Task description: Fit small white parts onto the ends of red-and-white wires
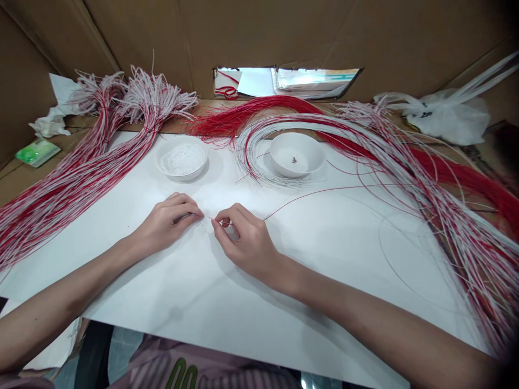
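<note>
Two bare hands worked close together over the white desk (141,281), fingertips almost meeting. The right hand (253,243) pinched a thin red wire (340,187) between thumb and forefinger, its other fingers curled. The wire's short free tip stuck out of that pinch towards nine o'clock, pointing almost straight at the fingertips of the left hand (168,221), with a small gap between. Its long axis ran nearly level through the right hand; the rest came out behind the knuckles and arced off between two and three o'clock, towards the strands at that side. The right hand was thus the one on the wire, while the left lay just beyond the tip. The left hand had thumb and forefinger pressed together at the ends, low over the desk; whether anything tiny sat between them could not be made out.

From the gap, a bowl of small white bits (197,172) stood at eleven o'clock, nearer the left hand. A second bowl (312,154), holding a small dark bit, stood at one o'clock from the right hand. Tied red and white bundles (101,162) stretched along the ten o'clock side, and loose red and white strands (458,216) spread around three.
</note>
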A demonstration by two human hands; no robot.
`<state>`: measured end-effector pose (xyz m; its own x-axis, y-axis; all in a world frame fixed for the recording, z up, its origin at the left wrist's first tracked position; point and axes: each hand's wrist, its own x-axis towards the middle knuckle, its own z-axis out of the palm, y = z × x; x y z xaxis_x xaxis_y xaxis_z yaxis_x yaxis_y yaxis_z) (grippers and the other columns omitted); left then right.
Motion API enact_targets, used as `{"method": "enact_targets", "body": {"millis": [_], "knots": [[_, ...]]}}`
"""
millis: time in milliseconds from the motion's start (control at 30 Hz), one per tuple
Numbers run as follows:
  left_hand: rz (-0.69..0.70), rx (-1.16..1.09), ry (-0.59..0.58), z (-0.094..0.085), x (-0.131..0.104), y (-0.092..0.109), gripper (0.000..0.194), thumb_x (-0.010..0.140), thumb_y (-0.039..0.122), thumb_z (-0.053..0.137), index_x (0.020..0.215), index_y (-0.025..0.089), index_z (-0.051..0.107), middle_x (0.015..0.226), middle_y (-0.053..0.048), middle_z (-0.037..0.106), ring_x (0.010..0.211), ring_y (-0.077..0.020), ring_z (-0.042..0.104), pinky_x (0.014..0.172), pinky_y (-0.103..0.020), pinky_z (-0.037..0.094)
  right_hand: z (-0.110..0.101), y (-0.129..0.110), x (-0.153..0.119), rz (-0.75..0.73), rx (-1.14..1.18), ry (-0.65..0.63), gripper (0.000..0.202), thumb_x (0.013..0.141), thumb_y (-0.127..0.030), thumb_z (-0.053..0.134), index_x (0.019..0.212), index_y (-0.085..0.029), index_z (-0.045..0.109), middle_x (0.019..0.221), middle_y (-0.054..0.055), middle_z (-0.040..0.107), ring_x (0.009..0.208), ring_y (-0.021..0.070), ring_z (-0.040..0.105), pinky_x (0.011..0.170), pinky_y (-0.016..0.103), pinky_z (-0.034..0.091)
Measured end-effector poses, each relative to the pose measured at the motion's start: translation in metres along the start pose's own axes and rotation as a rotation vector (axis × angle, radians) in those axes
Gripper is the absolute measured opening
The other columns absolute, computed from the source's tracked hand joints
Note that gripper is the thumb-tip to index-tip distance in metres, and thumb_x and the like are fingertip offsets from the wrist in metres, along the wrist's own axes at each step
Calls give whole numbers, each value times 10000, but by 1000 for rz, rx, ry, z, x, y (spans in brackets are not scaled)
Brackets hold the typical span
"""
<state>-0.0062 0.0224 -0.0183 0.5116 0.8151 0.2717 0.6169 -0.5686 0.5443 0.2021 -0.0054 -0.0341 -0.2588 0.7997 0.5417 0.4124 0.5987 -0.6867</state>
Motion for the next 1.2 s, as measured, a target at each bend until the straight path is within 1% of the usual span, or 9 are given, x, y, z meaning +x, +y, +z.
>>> {"method": "enact_targets", "body": {"millis": [100,233,433,533,733,933,1000,1033,1200], "knots": [[-11,5,7,0,-1,1,132,922,175,546,928,187,678,907,-41,687,884,-164,618,800,-296,492,-1,-1,0,-19,6,16,77,891,-123,542,829,-167,556,734,-9,539,588,76,462,534,220,380],[24,21,10,-2,-1,1,153,928,177,530,922,185,682,901,-44,692,869,-168,619,792,-301,495,-2,-2,0,-20,6,16,83,897,-129,535,830,-175,554,732,-11,542,570,76,442,528,222,377],[11,43,5,-4,-1,-3,130,908,223,586,963,194,700,949,-49,697,917,-177,622,822,-308,498,-2,-1,0,-14,11,13,79,898,-134,529,838,-178,555,741,-8,552,573,81,439,531,228,378],[17,46,13,-2,0,-3,134,902,235,598,969,200,710,939,-53,688,908,-180,619,810,-314,502,-2,-1,1,6,19,37,75,892,-137,534,835,-182,554,739,-12,555,562,79,425,534,228,381],[30,14,23,5,8,1,146,884,238,622,979,213,731,907,-58,679,865,-182,605,757,-322,499,-3,-3,4,102,35,82,69,884,-153,554,824,-187,554,739,-20,563,547,74,410,532,227,386],[36,-34,20,8,13,1,131,884,219,617,913,227,744,876,-48,673,843,-175,591,741,-315,485,-2,-2,4,106,34,89,64,887,-165,549,830,-190,565,737,-12,577,548,83,426,527,235,388],[-3,-83,13,7,12,2,134,886,207,607,898,218,741,876,-49,682,849,-175,602,757,-319,489,-2,-2,4,94,38,94,64,886,-160,550,830,-188,564,734,-14,573,546,80,426,524,232,386],[-47,-137,12,6,12,3,130,884,213,608,896,212,737,883,-50,690,855,-175,615,762,-317,496,-3,-2,3,84,41,96,65,887,-158,549,831,-187,563,731,-15,570,546,79,426,523,231,386],[-383,-534,69,-4,8,12,123,815,288,705,872,181,732,875,-54,740,817,-175,684,725,-284,547,-4,-5,3,-1,27,97,85,898,-150,536,825,-189,555,709,-16,553,545,78,432,512,228,385]]}}
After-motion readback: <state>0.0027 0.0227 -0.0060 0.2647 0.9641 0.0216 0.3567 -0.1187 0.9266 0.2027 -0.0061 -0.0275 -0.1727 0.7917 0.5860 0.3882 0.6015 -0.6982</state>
